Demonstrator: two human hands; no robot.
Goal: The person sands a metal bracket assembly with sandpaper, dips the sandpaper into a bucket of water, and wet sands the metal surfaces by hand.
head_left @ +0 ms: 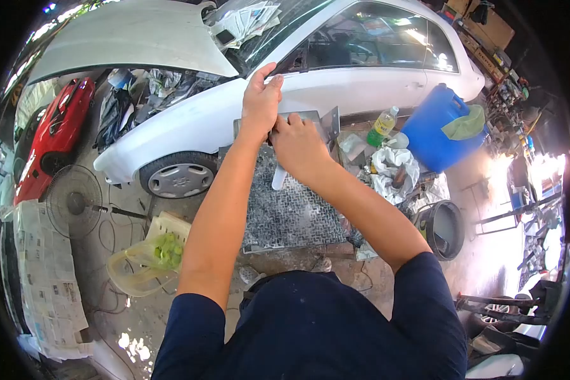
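Note:
My left hand [261, 104] is raised in front of the white car [354, 88], its fingers pointing up and closing toward the thumb. What lies between them, if anything, is hidden. Close beside its wrist, my right hand [299, 145] has its fingers curled. A white, rounded handle [278, 178] sticks out below that hand, and the rest of this tool is covered by the fingers. Under both hands stands a work stand with a dark, patterned metal top [294, 215] smeared with pale dust. A grey flat plate [311, 116] sits at its far end.
To the right are a blue plastic drum [434, 123], a green-labelled bottle [382, 126], crumpled paper [396, 168] and a dark bucket [446, 229]. On the left stand a fan [75, 202], a bag of green fruit [139, 269] and floor cables. A red car [57, 130] is farther back.

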